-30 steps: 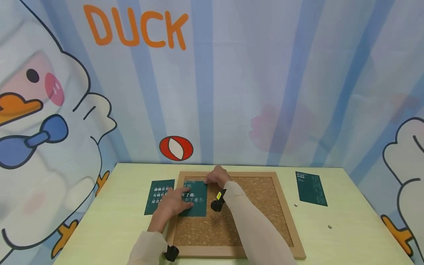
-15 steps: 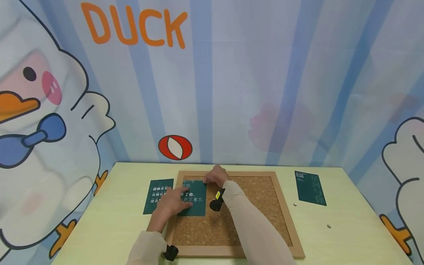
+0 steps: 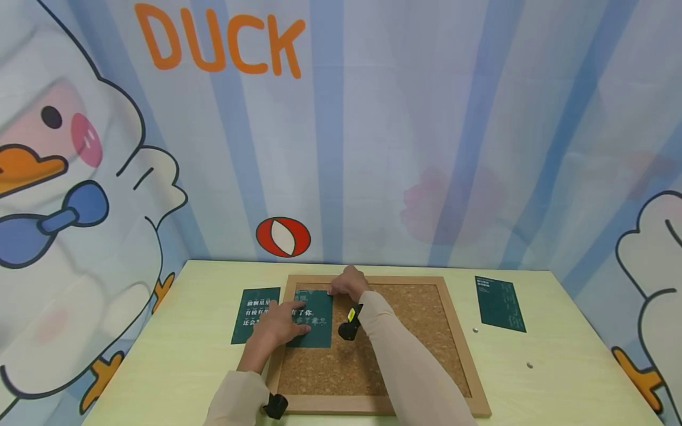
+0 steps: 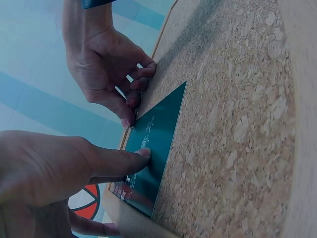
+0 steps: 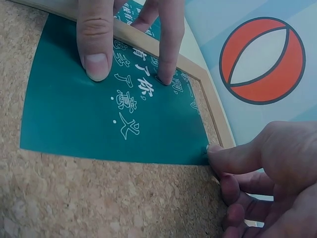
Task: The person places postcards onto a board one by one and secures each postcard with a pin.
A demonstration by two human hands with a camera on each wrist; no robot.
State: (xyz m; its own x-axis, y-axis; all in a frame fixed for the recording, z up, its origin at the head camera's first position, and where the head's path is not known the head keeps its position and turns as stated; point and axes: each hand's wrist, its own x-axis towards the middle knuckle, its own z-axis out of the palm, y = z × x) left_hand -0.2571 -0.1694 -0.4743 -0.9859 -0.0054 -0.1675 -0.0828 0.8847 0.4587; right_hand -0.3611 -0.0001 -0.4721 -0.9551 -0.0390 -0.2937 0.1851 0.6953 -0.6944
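A dark green card (image 3: 319, 331) with white characters lies on the upper left of the wood-framed corkboard (image 3: 373, 378). My left hand (image 3: 278, 324) rests on it with spread fingers; thumb and forefinger press the card flat, as the right wrist view shows. At the card's upper right corner, my right hand (image 3: 350, 284) pinches a small metal thumbtack (image 5: 207, 148) between thumb and forefinger, its other fingers curled. Most of the tack is hidden by the thumb. In the left wrist view, the right hand (image 4: 111, 72) sits at the board's far edge beside the card (image 4: 158, 148).
A second green card (image 3: 250, 322) lies left of the board, partly under the left hand. Another green card (image 3: 501, 303) lies at the right of the pale table (image 3: 554, 396). Two small metal tacks, a nearer one (image 3: 530, 365) and a farther one (image 3: 475, 330), lie there too.
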